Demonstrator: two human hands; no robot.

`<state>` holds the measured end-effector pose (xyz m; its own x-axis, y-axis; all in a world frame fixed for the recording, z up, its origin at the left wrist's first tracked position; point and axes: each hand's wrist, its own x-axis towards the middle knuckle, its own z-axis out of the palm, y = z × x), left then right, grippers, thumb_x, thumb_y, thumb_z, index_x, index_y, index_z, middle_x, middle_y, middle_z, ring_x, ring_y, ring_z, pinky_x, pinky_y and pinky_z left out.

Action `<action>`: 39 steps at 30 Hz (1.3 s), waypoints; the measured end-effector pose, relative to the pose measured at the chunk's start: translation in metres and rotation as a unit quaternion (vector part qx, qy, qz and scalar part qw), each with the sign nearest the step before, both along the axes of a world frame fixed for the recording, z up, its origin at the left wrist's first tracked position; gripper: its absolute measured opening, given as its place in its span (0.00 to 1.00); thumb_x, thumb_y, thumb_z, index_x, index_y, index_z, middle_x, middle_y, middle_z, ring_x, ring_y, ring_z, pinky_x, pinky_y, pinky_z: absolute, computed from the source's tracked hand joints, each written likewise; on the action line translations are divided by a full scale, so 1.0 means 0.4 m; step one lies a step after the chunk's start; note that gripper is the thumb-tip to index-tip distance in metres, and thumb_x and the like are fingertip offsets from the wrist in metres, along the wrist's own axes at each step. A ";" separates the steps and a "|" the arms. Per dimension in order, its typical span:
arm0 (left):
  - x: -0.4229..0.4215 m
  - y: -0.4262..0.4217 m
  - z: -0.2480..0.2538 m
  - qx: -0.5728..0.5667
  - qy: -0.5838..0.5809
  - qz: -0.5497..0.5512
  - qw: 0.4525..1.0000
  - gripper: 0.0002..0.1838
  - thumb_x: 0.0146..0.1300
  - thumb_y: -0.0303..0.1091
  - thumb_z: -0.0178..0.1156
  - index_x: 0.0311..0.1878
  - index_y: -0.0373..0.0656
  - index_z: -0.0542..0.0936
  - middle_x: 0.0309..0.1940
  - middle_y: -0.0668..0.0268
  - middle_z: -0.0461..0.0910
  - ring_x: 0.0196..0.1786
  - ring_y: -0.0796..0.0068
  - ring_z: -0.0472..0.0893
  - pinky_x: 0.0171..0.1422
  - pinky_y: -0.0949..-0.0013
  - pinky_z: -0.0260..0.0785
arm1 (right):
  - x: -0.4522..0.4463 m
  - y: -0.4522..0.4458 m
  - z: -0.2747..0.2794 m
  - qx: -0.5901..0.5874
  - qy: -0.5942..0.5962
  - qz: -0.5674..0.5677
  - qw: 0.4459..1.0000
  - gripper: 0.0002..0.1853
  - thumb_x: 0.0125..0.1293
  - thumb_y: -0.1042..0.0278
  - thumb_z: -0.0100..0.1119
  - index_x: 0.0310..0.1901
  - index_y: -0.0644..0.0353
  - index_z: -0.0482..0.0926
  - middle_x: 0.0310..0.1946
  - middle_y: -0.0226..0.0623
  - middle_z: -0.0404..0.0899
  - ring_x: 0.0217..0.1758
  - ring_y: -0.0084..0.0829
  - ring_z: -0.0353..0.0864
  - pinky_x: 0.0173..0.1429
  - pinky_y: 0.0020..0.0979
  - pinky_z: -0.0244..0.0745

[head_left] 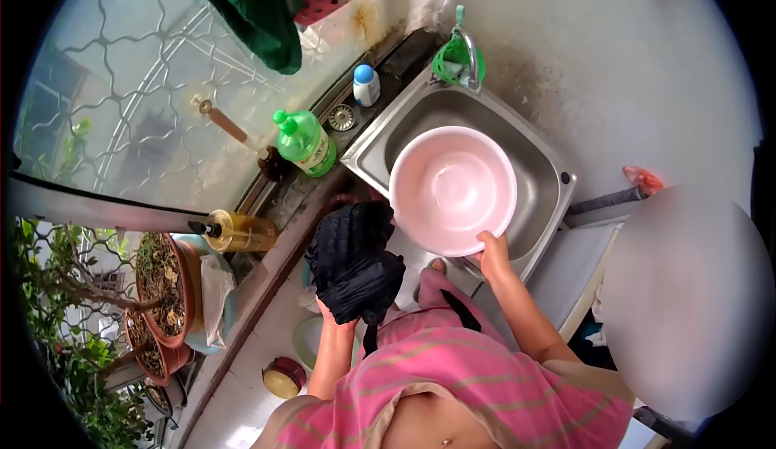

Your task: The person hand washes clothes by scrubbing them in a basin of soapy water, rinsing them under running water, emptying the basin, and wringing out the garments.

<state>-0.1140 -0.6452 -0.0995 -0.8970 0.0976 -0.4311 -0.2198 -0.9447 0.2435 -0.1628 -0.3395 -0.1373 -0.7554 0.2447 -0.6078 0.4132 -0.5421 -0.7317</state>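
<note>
A pink striped shirt (pixel 485 360) is seen closest, while a bunched black garment (pixel 352 263) is held in the left hand (pixel 333 317), and beside it a pink plastic basin (pixel 453 190) is gripped at its rim by the right hand (pixel 492 254), partly over the steel sink (pixel 535 178) beyond that hand.

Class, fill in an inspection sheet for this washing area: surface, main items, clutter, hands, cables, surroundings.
Surface: steel sink, part-covered by the basin.
Main items: pink basin, reaching past the sink's front edge; black cloth, bunched up beside it.
Clutter: green bottle, strainer and blue-capped bottle on the ledge beside the sink.
Hands: left hand holds the cloth from below, partly hidden; right hand grips the basin's rim.
Cables: nothing seen.
Surroundings: potted plants at the left; stained wall behind the tap.
</note>
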 end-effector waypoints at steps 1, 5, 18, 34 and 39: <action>-0.036 0.038 -0.014 -0.002 -0.002 -0.020 1.000 0.28 0.70 0.50 0.41 0.67 0.44 0.63 0.66 0.59 0.65 0.65 0.58 0.65 0.70 0.56 0.58 | -0.021 0.036 -0.037 -0.002 -0.002 -0.020 1.000 0.35 0.50 0.81 0.43 0.65 0.61 0.54 0.54 0.47 0.67 0.55 0.45 0.75 0.46 0.46 0.82; -0.194 0.188 0.010 -0.007 0.029 -0.060 0.998 0.27 0.68 0.48 0.43 0.63 0.41 0.68 0.63 0.56 0.69 0.63 0.54 0.69 0.70 0.54 0.58 | -0.124 0.148 -0.200 -0.018 -0.101 -0.081 0.991 0.35 0.52 0.83 0.42 0.65 0.54 0.54 0.56 0.47 0.66 0.54 0.49 0.76 0.44 0.51 0.82; -0.460 0.513 -0.016 0.044 -0.098 -0.417 0.903 0.26 0.66 0.46 0.44 0.61 0.38 0.69 0.57 0.53 0.73 0.58 0.54 0.74 0.66 0.53 0.65 | -0.063 0.181 -0.339 -0.109 -0.104 -0.079 0.985 0.43 0.60 0.36 0.53 0.72 0.44 0.49 0.68 0.33 0.58 0.70 0.39 0.55 0.63 0.52 0.60; -0.655 0.814 -0.214 -0.414 0.160 -0.624 0.643 0.33 0.65 0.52 0.55 0.68 0.45 0.62 0.59 0.56 0.70 0.59 0.60 0.73 0.59 0.58 0.67 | 0.060 0.267 -0.092 0.135 -0.103 -0.475 0.863 0.22 0.64 0.68 0.56 0.60 0.58 0.70 0.56 0.35 0.71 0.58 0.31 0.72 0.54 0.32 0.73; -1.024 0.579 -0.323 -0.604 0.020 -0.164 0.780 0.26 0.60 0.32 0.61 0.59 0.40 0.63 0.46 0.62 0.72 0.41 0.68 0.76 0.36 0.70 0.71 | 0.324 0.287 0.100 0.664 -0.225 -0.484 0.524 0.16 0.59 0.79 0.53 0.50 0.61 0.77 0.58 0.41 0.68 0.58 0.36 0.69 0.52 0.32 0.69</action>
<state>-0.5236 -0.4137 -0.2289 -0.9240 -0.1314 -0.3592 -0.3714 0.0837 0.9247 -0.0333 -0.2246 -0.0971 0.2594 0.8139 0.5199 0.7082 0.2057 -0.6754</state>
